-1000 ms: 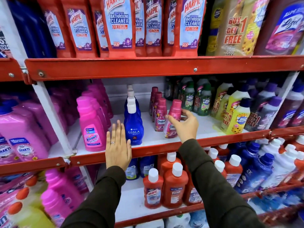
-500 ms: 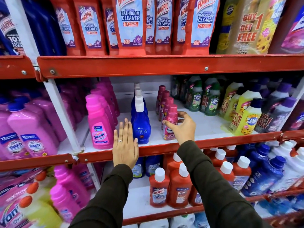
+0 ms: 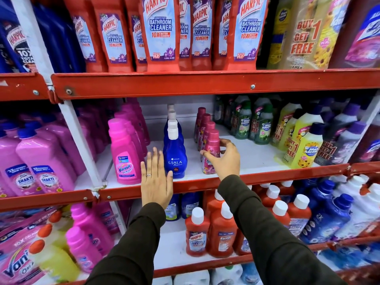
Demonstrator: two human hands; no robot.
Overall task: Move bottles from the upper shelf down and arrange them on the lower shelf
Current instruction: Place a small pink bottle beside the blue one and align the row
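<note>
A pink bottle (image 3: 210, 151) is set upright at the front of its row on the middle shelf (image 3: 257, 177).

The right hand (image 3: 223, 159) is curled loosely around it, grip half open, contact uncertain; the left hand (image 3: 156, 177) is held flat and empty. Release and a reach to the upper shelf (image 3: 205, 83) are judged next.

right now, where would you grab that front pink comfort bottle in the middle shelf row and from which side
Grip the front pink bottle around its wider lower body, coming from the right and front. It stands upright at the shelf's red front edge, with more bottles in line behind it and the blue Ujala bottle to its left. Its right side faces bare shelf, where the right hand is, open around it.
</note>
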